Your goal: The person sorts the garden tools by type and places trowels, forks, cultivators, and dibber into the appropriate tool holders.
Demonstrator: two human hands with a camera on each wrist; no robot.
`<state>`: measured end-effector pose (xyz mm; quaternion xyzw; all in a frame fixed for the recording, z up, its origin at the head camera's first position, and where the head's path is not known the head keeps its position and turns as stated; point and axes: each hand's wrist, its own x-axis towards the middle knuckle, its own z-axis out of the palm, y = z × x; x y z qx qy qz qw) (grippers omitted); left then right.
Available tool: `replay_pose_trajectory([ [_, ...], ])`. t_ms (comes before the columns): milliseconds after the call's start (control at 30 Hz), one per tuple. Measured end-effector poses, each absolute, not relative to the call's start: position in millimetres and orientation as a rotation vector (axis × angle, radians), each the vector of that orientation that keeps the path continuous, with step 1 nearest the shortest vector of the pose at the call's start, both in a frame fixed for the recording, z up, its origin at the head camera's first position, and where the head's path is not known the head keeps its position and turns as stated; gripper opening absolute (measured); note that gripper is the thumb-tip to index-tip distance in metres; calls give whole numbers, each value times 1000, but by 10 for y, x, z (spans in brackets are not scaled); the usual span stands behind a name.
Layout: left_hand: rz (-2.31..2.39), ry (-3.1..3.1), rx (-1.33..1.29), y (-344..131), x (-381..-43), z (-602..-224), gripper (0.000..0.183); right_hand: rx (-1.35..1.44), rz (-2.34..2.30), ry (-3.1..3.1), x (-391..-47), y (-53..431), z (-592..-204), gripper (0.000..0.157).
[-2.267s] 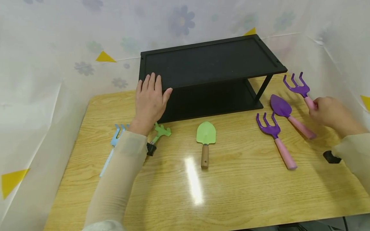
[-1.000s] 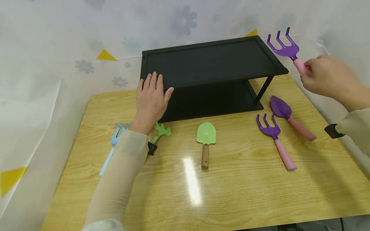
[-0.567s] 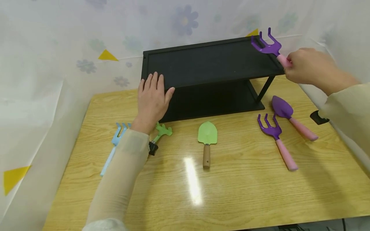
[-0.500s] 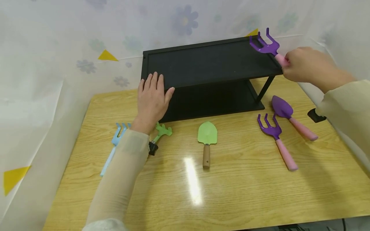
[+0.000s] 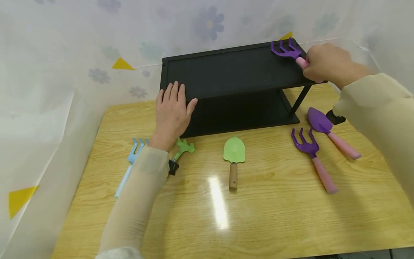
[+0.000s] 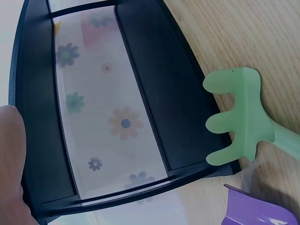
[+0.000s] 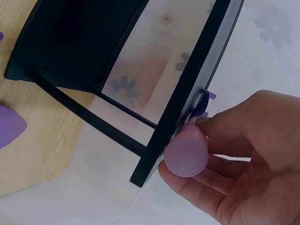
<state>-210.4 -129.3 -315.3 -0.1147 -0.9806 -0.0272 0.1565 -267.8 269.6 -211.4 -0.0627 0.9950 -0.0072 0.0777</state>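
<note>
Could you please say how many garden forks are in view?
4: a purple fork in the right hand, another purple fork on the table's right, a blue fork and a green fork towards its left. The left arm may hide more.

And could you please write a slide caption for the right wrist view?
Right-hand fingers hold a pink-handled fork at the edge of a black shelf.

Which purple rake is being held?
The purple rake at the right end of the black shelf: the right hand grips its pink handle. The other purple rake lies on the table.
</note>
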Motion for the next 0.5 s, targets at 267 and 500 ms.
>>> replay_pose_trajectory([
  [267, -87, -2790, -346, -1255, -2109, -3158, 76, -77, -66, 3010, -2671, 2622, -2135, 55],
  [500, -95, -2788, -347, -1237, -2123, -3162, 75, -129, -143, 3066, -2603, 2679, -2188, 62],
])
